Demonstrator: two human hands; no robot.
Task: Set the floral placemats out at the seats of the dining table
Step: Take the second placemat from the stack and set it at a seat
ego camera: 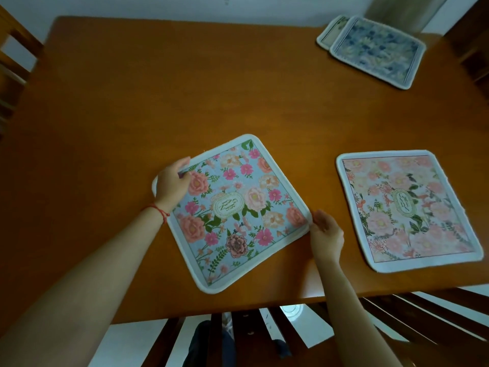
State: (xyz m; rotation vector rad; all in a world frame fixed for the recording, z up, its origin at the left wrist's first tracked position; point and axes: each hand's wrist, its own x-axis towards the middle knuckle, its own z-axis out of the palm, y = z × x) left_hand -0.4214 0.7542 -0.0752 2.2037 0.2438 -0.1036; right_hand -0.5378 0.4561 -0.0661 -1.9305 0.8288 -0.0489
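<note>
A blue placemat with pink and orange flowers (232, 207) lies turned at an angle on the brown wooden table (158, 88), near the front edge. My left hand (173, 185) holds its left corner, thumb on top. My right hand (326, 233) pinches its right corner. A pale pink floral placemat (407, 210) lies flat to the right, near the same edge. At the far right a blue floral placemat (378, 51) lies partly over another mat (328, 33), of which only a cream corner shows.
Dark wooden chair backs (397, 321) stand just below the front edge of the table. Another chair (10, 64) is at the left side, and one more (473, 49) at the far right. A white wall runs behind the table.
</note>
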